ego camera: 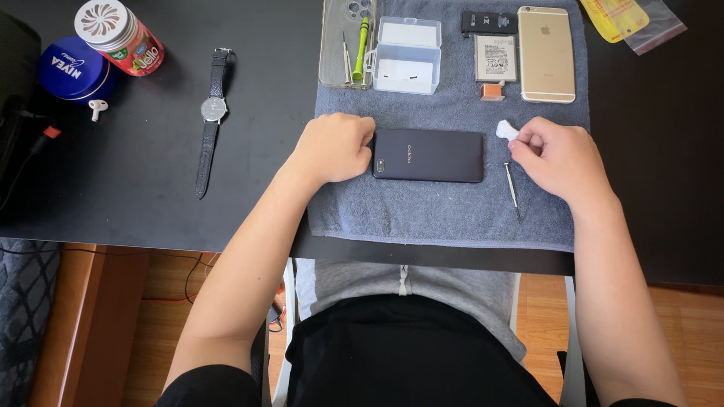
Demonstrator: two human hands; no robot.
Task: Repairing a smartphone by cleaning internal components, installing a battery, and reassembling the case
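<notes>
while the black phone (428, 154) lies face down at the centre of the grey towel (445, 211), the left hand (334, 148) rests curled shut against its 9 o'clock end. at 3 o'clock, the right hand (556, 154) pinches a small white piece (506, 131), with a thin screwdriver (511, 184) just beside it.
</notes>
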